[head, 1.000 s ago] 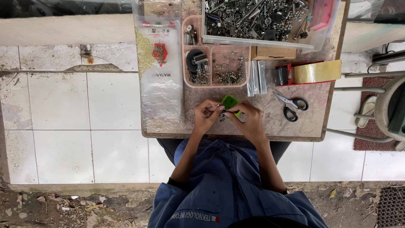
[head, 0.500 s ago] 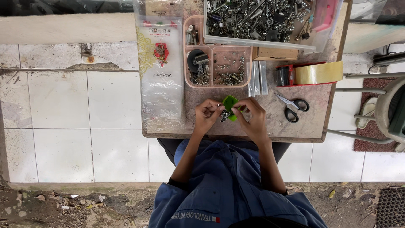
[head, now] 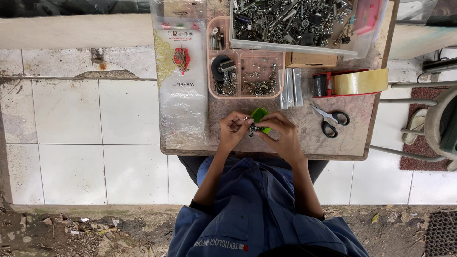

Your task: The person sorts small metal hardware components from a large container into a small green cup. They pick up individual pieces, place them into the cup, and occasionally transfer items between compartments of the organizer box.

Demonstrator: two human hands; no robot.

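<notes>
Both my hands meet over the front middle of a small worn table [head: 352,138]. My right hand [head: 281,135] grips a small bright green object [head: 260,115] from the right. My left hand [head: 233,128] pinches a small dark metal part [head: 251,128] that touches the green object's left side. The fingers hide most of the metal part. A pink compartment tray [head: 247,71] with small screws and parts lies just beyond my hands.
A clear bin of mixed metal hardware [head: 290,21] stands at the far edge. A clear plastic bag [head: 183,81] lies at the left, and scissors [head: 330,120] and a tape dispenser [head: 354,82] at the right. A stool [head: 440,126] stands right of the table.
The green object has shifted slightly between my fingers, and both hands have drawn a little closer together around it. Everything else on the table is unmoved.
</notes>
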